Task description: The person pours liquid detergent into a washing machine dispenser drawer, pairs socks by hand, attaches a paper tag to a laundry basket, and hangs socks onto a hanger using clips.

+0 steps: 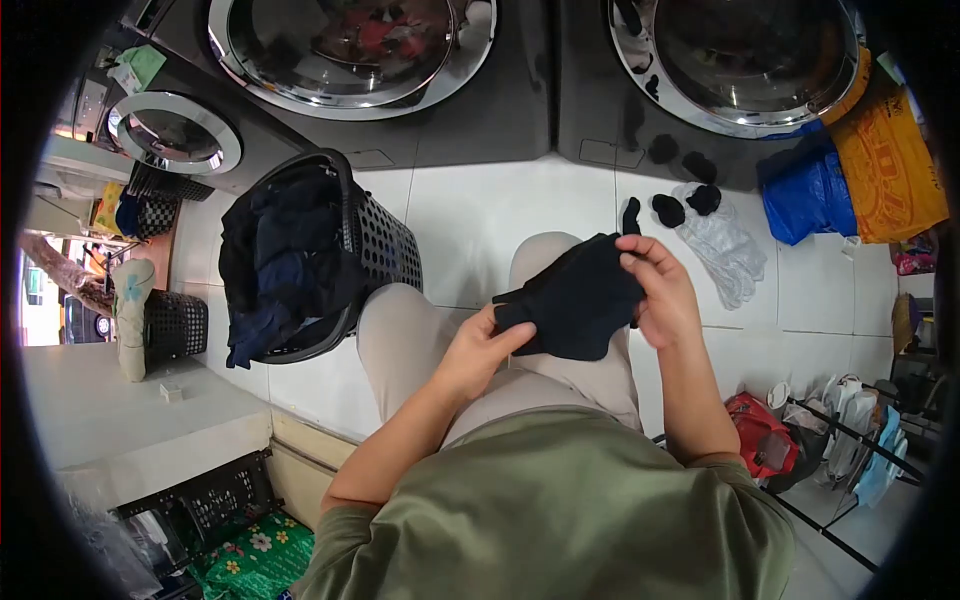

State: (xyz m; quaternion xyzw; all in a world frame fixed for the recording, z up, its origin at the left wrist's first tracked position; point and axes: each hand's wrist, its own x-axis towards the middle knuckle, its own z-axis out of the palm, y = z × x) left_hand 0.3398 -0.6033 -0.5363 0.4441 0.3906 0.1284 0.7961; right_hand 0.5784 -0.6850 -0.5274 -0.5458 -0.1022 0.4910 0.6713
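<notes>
Over my lap I hold a small dark garment point(585, 300), stretched between both hands; its exact kind I cannot make out. My left hand point(482, 348) pinches its left end, thumb on top. At its upper right edge, my right hand point(662, 295) grips the cloth between thumb and fingers. Left of my knees stands a black laundry basket point(392, 245) with dark clothes point(290, 245) heaped to its rim. On the floor beyond my right hand lie a light grey garment point(728, 250) and rolled black socks point(668, 210). Another black piece point(631, 214) lies beside them.
Front-loading machines with a middle door point(350, 55), a right door point(745, 60) and a smaller left door point(175, 133) line the front. A blue bag point(810, 190) and an orange bag point(890, 165) stand at right. A rack point(850, 430) stands lower right, a ledge point(150, 410) at left.
</notes>
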